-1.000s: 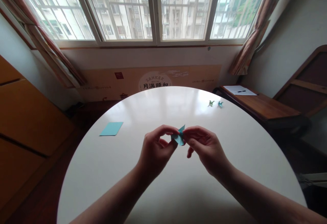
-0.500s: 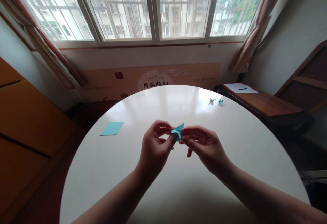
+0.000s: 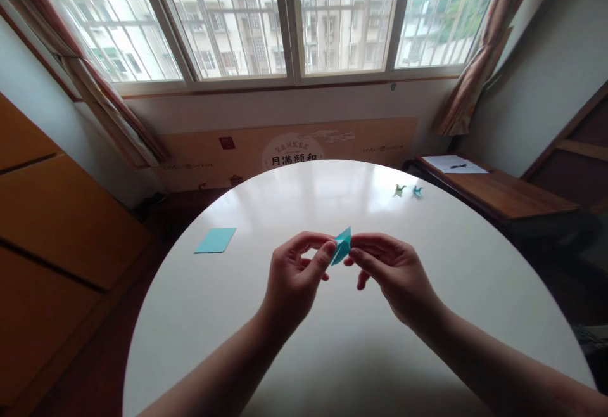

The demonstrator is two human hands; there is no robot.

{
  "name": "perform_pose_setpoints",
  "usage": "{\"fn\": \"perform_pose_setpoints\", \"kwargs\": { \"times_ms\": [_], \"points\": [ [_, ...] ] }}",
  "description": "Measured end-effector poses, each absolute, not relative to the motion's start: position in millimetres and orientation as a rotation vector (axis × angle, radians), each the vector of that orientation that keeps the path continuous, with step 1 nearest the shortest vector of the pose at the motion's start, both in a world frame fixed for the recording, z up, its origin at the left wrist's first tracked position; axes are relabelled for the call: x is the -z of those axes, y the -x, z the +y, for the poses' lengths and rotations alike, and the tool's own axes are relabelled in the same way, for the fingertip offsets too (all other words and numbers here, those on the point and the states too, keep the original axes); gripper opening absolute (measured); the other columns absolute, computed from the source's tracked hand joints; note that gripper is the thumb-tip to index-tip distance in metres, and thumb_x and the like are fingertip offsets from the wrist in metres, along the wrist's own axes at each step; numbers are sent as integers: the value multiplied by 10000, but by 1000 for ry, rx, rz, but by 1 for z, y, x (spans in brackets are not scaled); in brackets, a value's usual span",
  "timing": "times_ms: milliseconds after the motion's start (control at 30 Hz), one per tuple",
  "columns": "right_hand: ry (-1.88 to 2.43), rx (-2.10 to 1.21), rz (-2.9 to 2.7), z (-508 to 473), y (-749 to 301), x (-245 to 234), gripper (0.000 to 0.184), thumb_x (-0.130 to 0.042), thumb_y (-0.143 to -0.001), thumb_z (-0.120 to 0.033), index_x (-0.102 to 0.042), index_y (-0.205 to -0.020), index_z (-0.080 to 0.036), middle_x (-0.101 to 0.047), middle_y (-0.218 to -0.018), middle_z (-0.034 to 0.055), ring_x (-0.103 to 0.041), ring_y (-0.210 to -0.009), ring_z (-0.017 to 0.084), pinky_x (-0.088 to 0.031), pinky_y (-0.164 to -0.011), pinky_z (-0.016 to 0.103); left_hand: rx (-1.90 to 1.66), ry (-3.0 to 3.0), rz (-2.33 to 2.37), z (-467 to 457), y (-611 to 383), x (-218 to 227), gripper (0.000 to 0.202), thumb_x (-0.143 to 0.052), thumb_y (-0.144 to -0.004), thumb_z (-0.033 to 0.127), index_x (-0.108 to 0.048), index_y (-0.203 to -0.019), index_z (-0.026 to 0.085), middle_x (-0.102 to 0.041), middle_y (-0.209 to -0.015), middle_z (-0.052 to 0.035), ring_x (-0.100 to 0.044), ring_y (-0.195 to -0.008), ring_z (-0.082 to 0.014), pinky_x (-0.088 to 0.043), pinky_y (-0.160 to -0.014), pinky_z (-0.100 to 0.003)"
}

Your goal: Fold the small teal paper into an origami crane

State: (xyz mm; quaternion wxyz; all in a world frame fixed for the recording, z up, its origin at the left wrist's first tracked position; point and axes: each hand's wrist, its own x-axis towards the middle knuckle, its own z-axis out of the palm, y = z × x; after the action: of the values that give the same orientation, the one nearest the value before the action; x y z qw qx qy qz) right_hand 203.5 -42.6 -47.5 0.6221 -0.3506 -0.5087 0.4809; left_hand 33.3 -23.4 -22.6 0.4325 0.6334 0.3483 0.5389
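A small folded piece of teal origami paper is held above the white round table, with one pointed corner up. My left hand pinches its left side between thumb and fingers. From the right, my right hand grips the other side with thumb and forefinger, its lower fingers curled loosely. Fingertips cover parts of the folds. To the left lies a flat square of teal paper. Two small folded paper birds stand near the far right edge, a yellow-green bird and a teal bird.
Beyond the table's right edge is a wooden side desk bearing a white sheet and a dark pen. An orange-brown cabinet stands at the left. Behind the table are a printed panel and barred windows.
The folded paper has turned, its loose flaps now pressed narrower into a slim pointed shape. Both hands keep their pinch on it. The whole view has shifted slightly.
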Motion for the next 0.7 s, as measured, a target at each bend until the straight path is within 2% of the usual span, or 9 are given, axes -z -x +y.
{"fn": "perform_pose_setpoints", "kwargs": {
  "times_ms": [133, 467, 700],
  "points": [
    [789, -1103, -1185, -43, -204, 48, 188, -822, -808, -315, -789, -971, -226, -786, -856, 66, -738, -744, 230, -571, -438, 252, -1339, -1510, 843, -22, -34, 24, 162, -784, -825, 292, -685, -865, 171, -726, -809, -33, -682, -711, -164, -529, -460, -187],
    [733, -1143, -1210, -44, -205, 47, 188, -769, -868, -316, -781, -1040, -239, -772, -892, 72, -722, -781, 216, -579, -457, 240, -1382, -1495, 846, -23, -36, 25, 153, -795, -811, 251, -683, -883, 176, -704, -801, -20, -673, -715, -153, -519, -463, -176],
    [719, -1160, -1209, -45, -198, 48, 257, -819, -817, -271, -742, -1062, -274, -752, -922, 41, -705, -777, 193, -582, -466, 219, -1398, -1510, 875, -23, -38, 25, 135, -779, -817, 243, -681, -886, 181, -703, -798, -19, -664, -710, -154, -512, -475, -186]
  ]
}}
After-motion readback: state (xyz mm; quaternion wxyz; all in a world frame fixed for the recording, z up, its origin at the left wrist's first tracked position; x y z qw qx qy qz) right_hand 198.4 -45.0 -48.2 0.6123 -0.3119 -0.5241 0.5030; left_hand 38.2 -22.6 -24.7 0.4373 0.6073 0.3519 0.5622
